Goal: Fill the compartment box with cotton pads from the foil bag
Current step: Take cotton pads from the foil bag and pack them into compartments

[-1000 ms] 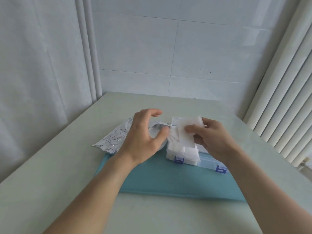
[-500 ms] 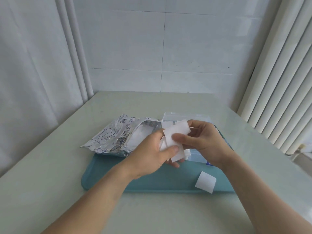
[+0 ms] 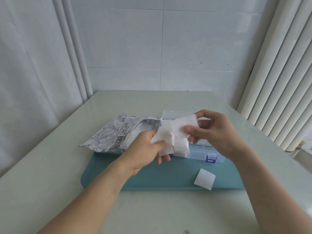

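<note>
Both grips pinching thin white square cotton pads (image 3: 175, 132) above clear plastic compartment box (image 3: 199, 150) (long axis left-right); left hand (image 3: 148, 149), right hand (image 3: 212, 132). Crinkled foil bag (image 3: 111, 134) mouth facing right. Fallen pad (image 3: 204, 179) unmoved.

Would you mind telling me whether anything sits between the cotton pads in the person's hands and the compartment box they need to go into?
Nothing visible does. The left hand and right hand hold the cotton pads directly above the clear compartment box, whose lid appears open. One stray pad lies apart on the teal mat.
</note>
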### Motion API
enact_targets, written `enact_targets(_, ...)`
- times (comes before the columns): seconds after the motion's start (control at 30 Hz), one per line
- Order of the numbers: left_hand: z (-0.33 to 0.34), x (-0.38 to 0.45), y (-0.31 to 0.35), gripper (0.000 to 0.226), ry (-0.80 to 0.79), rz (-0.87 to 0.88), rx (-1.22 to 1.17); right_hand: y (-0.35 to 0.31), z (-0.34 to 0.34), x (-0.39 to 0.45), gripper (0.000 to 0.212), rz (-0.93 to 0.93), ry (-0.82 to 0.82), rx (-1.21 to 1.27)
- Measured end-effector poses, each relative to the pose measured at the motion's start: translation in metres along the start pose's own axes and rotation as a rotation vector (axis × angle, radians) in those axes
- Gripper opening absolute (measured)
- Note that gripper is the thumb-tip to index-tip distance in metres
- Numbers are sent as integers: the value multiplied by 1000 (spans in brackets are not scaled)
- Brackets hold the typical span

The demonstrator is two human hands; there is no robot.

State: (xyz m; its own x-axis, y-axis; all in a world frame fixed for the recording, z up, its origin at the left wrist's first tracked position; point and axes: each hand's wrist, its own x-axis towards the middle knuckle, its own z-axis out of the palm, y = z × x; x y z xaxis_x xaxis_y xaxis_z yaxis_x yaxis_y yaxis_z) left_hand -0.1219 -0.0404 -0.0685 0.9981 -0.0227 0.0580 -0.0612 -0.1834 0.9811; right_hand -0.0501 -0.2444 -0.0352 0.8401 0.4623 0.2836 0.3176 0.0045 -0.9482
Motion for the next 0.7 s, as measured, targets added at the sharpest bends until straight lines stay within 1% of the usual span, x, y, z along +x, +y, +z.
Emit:
enact_targets(0.07, -1, 0, 2, 12, -40, -21, -18, -5, -4, -4, 28, 62, -166, -74)
enact_targets(0.13, 0, -1, 5, 17, -130, -47, -22, -5, -1, -6, 26, 116, -286, -204)
enact_targets(0.2, 2, -2, 6, 24, -217, -77, -48, -3, 6, -6, 24, 163, -311, -376)
enact_targets(0.3, 6, -6, 7, 37, -310, -90, -91, 0, 14, -7, 28, 167, -242, -563)
enact_targets(0.37, 8, -6, 6, 32, -305, -88, -48, 0, 17, -7, 37, 140, -162, -590)
enact_targets(0.43, 9, -4, 2, 23, -251, -61, 53, 0, 21, -7, 46, 99, -103, -602)
enact_targets(0.53, 8, -1, -3, 24, -149, -13, 81, -2, 21, -5, 51, 43, -38, -647)
enact_targets(0.6, 8, -1, -2, 20, -89, -2, 41, -6, 10, -6, 50, 112, -64, -697)
enact_targets(0.63, 7, -1, 0, 18, -79, -4, 21, -9, 3, -7, 48, 189, -107, -749)
enact_targets(0.7, 5, -3, 3, 18, -110, -27, 3, -18, -11, -14, 48, 374, -245, -896)
